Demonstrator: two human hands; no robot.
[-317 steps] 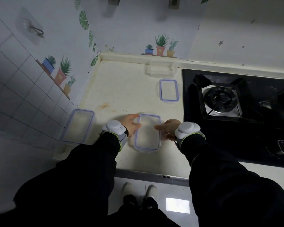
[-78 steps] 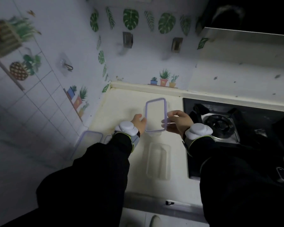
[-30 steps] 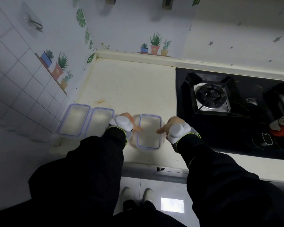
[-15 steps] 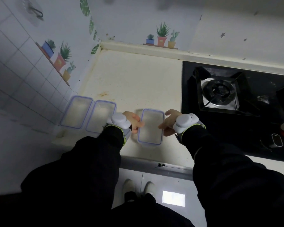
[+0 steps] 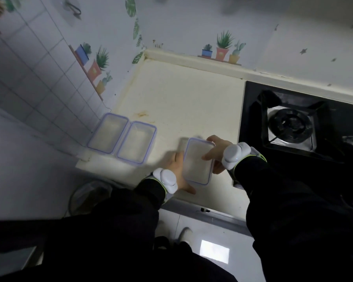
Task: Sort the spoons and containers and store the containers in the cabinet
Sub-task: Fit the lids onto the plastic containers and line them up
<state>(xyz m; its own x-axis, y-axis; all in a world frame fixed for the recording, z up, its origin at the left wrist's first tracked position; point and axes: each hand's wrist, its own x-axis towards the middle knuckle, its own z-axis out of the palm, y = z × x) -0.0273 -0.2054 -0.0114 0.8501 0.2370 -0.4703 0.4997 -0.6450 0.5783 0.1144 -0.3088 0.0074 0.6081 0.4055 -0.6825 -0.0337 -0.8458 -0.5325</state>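
Note:
A clear rectangular container with a purple-rimmed lid [image 5: 197, 162] is held between both hands near the counter's front edge, slightly tilted. My left hand [image 5: 178, 169] grips its left long side. My right hand [image 5: 217, 151] holds its right side, thumb resting on the lid. Two more lidded containers of the same kind, the left lidded container [image 5: 108, 135] and the second lidded container [image 5: 137, 142], lie side by side at the counter's left front corner. No spoons are visible.
The cream counter [image 5: 181, 98] has a tiled wall on its left and a wall with plant stickers behind. A black gas stove [image 5: 289, 127] borders it on the right. A round bin [image 5: 90, 198] stands on the floor below the left corner.
Both hands have closed on the near container, and it is tilted rather than lying flat. My view has shifted left and lower; the other two containers have not moved.

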